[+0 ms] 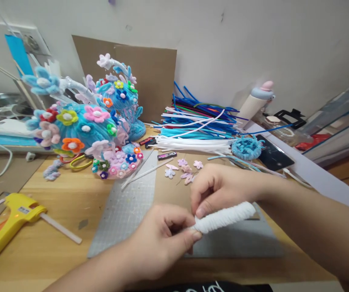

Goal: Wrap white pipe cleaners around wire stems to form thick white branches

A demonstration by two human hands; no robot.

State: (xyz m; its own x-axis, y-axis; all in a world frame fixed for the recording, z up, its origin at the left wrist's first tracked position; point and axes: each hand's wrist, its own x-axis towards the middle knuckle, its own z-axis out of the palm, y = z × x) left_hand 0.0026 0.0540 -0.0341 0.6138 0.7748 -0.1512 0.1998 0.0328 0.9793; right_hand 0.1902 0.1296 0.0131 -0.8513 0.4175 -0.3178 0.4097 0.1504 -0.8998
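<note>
Both hands hold a white fuzzy roll [225, 217] of wound pipe cleaner above a grey cutting mat [122, 211]. My left hand [162, 239] pinches the roll's near end between thumb and fingers. My right hand [219, 188] grips the roll from above, fingers curled round it just past the left hand. Small pastel pipe-cleaner flowers [183, 170] lie on the wooden table just beyond my hands.
A yellow glue gun [7, 223] with a glue stick lies at the left. Blue flower-covered pipe-cleaner sculptures [86, 125] stand at the back left. A pile of blue and white pipe cleaners [195, 125], a blue woven ring [246, 148], a phone [273, 158] and scissors [80, 162] lie behind.
</note>
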